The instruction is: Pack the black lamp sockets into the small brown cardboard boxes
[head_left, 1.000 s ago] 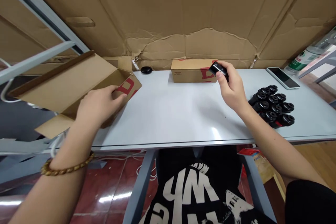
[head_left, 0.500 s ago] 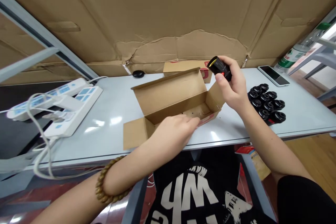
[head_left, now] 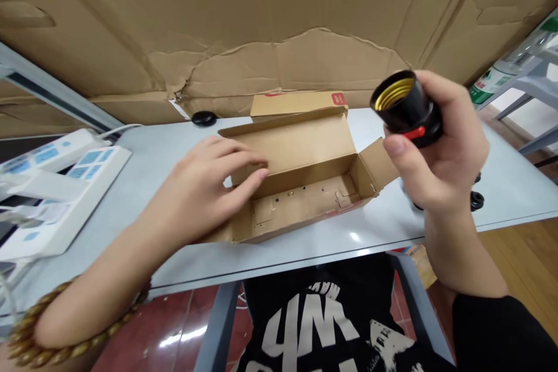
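Note:
A black lamp socket [head_left: 407, 106] with a brass-coloured screw thread inside and a red switch is gripped in my right hand [head_left: 453, 145], raised over the table with its mouth tilted up and to the left. My left hand [head_left: 213, 186], its fingers apart and holding nothing, hovers at the left end of an open cardboard box [head_left: 300, 197]. I cannot tell whether its fingertips touch the box. The lid leans back and the right side flap sticks out. A few small dark specks lie on the box's floor. More black sockets [head_left: 476, 201] are mostly hidden behind my right wrist.
A second cardboard box [head_left: 296, 103] stands behind the open one, with a round black object [head_left: 204, 118] to its left. White power strips [head_left: 82, 203] with cables lie at the left. A plastic bottle [head_left: 497, 78] is at the far right. A large cardboard sheet [head_left: 261, 6] walls off the back.
My left hand has moved left from the box's front edge to its left end, its fingers now apart. My right hand has brought the socket closer to me and rightward. The view has shifted slightly.

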The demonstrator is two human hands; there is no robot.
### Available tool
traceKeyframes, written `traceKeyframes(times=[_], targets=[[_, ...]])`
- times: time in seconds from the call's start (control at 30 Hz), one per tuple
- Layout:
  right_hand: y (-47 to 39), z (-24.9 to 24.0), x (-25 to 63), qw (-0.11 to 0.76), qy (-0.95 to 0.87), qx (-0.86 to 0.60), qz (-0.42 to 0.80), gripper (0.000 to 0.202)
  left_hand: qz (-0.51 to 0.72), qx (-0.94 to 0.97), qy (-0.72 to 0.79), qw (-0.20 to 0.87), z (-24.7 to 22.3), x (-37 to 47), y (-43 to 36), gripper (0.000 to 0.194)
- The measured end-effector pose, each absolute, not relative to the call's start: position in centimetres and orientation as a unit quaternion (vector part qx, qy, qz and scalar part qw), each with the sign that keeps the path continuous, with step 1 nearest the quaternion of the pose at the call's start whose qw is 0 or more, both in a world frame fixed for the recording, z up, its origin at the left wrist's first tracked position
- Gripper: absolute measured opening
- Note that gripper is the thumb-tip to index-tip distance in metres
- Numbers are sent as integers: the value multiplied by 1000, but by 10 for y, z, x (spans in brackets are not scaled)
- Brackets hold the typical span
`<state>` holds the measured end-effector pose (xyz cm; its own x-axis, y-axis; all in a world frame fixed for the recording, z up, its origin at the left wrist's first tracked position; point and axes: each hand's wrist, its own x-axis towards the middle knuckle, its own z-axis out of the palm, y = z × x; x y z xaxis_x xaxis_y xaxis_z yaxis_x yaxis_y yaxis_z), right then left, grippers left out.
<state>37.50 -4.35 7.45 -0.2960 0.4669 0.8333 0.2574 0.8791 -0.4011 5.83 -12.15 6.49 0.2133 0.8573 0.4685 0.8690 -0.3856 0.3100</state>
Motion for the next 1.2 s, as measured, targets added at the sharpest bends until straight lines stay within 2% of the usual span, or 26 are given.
traceKeyframes(times=[0.17, 0.23, 0.47, 0.6, 0.77, 0.83, 1.03, 1.2], targets=[[-55, 72, 364, 394, -893, -181, 122, 51, -341, -760, -552, -34, 34, 73, -117, 25], [-51, 68, 359, 362, -908, -161, 133, 49, -368, -757, -536, -61, 30, 79, -109, 24], [-35, 58, 354, 339, -903, -202, 172, 44, -481, -733, -467, -119, 21, 90, -76, 21], [-33, 55, 357, 326, -908, -169, 201, 45, -504, -726, -461, -81, 12, 83, -72, 16], [-36, 53, 356, 321, -899, -182, 235, 49, -488, -684, -541, -31, 3, 69, -71, 10], [-37, 53, 355, 314, -896, -204, 239, 52, -487, -662, -567, -51, 0, 67, -71, 8], [-40, 54, 354, 259, -918, -201, 224, 59, -478, -650, -554, -208, -5, 67, -73, 10], [-42, 59, 358, 246, -914, -208, 248, 59, -477, -661, -538, -217, -2, 67, -73, 13]])
